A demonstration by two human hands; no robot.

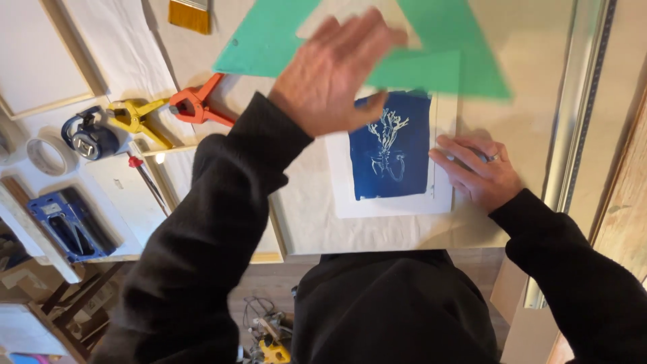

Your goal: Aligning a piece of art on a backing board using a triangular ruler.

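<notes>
Blue print on its white sheet lies flat on the surface — just beside the right hand's fingertips and partly under the left hand, which hovers above its upper left corner. The left hand is spread open, fingers loose and a little blurred, gripping nothing; its fingertips reach the inner edge of the big green triangle, which lies across the top edge of the sheet beyond the hand. Whether the fingers actually touch the triangle I cannot tell. The right hand is flat and open too, palm down, fingers pressing the right margin of the sheet; it grips nothing, it only pins.

To do this well, I would judge, the right hand should keep its even, flat pressure on the white border and stay off the blue — that way the paper cannot creep while the triangle is set. The left hand wants a light touch with spread fingers, so the triangle slides rather than lifts, and one straight side should meet the print's edge squarely.

Away to the left of the left hand, well apart, sit an orange clamp, a yellow clamp and a roll of tape. A long metal ruler runs beyond the right hand.
</notes>
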